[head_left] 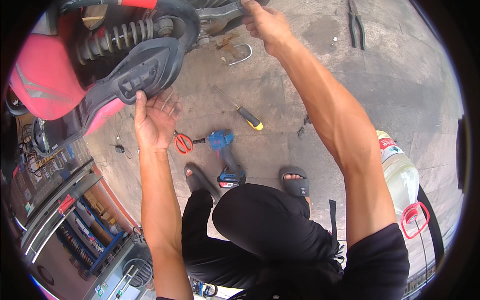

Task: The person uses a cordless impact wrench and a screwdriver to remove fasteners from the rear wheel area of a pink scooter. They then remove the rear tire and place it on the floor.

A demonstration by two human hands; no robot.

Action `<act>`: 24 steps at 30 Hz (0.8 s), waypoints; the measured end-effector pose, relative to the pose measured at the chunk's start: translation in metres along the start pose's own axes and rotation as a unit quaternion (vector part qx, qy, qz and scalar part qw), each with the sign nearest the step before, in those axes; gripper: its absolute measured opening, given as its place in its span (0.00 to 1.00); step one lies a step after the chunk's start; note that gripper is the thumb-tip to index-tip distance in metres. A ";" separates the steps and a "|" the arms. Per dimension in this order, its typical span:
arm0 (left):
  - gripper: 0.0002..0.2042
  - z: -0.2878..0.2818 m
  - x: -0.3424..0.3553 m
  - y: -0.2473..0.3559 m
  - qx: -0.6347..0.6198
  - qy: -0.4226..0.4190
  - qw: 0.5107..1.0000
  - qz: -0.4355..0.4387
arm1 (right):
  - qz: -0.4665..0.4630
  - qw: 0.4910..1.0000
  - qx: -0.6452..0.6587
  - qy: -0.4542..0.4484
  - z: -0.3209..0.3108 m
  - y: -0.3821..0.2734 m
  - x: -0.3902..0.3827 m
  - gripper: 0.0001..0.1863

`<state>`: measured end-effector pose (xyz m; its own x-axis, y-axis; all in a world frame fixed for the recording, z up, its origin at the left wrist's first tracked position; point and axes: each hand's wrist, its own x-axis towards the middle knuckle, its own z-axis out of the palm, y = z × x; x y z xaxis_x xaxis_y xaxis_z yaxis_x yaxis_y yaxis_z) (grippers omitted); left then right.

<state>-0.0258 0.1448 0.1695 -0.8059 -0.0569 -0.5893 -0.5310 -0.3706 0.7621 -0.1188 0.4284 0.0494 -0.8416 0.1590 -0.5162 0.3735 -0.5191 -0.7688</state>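
The left grip (157, 120) is spread wide, palm facing up. Its thumb touches the low edge of a black plastic cover (150, 67), and its other fingers are loose and a bit bent, right by that same edge. The right grip (267, 27) is higher up, at the top of the view. Its fingers are bent in by the dark end of a metal bar (216, 12), but I cannot tell if they pinch it.

The cover and bar are part of a red and black scooter (47, 75), which fills the top left corner. A fat coil spring (120, 37) sits just above the cover.

Under the bar, a rusty bracket (229, 49) and a shiny bent metal loop (242, 56) lie on the floor (280, 145). Below them is a screwdriver (250, 118) with a yellow and black handle. Scissors (183, 143) with red handles lie near the left wrist, and a blue power drill (223, 147) is just beside them. Pliers (356, 30) with dark handles lie far off to the right of the right grip.

The person's feet wear gray sandals (299, 186), one on each side of the drill. A pale jug (401, 180) with a red loop is beyond the right arm. A rack of tools (82, 235) stands at the bottom left.
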 end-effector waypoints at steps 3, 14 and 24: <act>0.27 0.002 -0.001 0.006 0.018 0.012 1.000 -0.012 | 0.007 1.000 0.012 0.000 0.003 0.000 0.002 0.22; 0.27 0.006 -0.004 0.014 0.049 0.045 0.997 -0.047 | 0.021 0.997 -0.073 0.016 -0.001 -0.022 -0.028 0.38; 0.29 0.000 0.008 0.002 0.023 0.001 0.999 -0.035 | 0.116 0.959 -0.234 0.109 -0.138 0.020 -0.130 0.31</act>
<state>-0.0332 0.1433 0.1664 -0.7658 -0.0351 -0.6421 -0.5974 -0.3308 0.7305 0.0520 0.5129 0.0489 -0.6318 0.2821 -0.7220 0.7183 -0.1370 -0.6821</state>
